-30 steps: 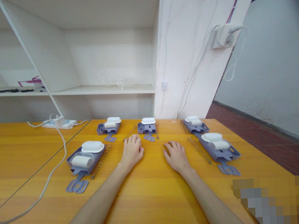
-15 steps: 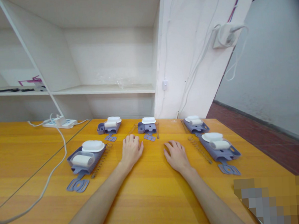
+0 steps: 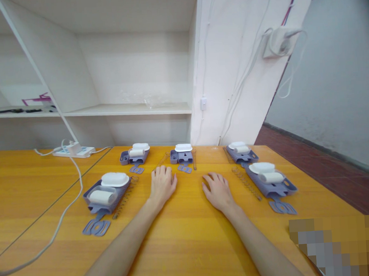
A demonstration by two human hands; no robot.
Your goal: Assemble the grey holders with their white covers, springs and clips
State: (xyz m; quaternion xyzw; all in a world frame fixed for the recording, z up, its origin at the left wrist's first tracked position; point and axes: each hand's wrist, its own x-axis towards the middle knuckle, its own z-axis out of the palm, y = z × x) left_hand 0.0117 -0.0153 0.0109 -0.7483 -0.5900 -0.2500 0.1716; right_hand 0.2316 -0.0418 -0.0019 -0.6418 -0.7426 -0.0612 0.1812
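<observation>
My left hand [image 3: 162,184] and my right hand [image 3: 217,190] lie flat, palms down, on the orange wooden table [image 3: 184,233], holding nothing. Several grey-blue plastic housings with white parts lie in an arc around them. The middle housing [image 3: 182,153] sits just beyond my left fingertips, with a small flat grey piece [image 3: 185,168] in front of it. A larger housing [image 3: 105,193] lies to the left and another [image 3: 270,178] to the right. Thin metal springs [image 3: 245,183] lie beside the housings.
A white power strip [image 3: 73,151] sits at the back left, its cable [image 3: 66,207] running across the table toward the near left. White shelves [image 3: 126,110] stand behind the table. A white pillar with wires [image 3: 245,63] rises at the back right; the table's right edge drops to a dark floor.
Both hands stay flat where they were. The view has shifted very slightly; nothing on the table has moved.
</observation>
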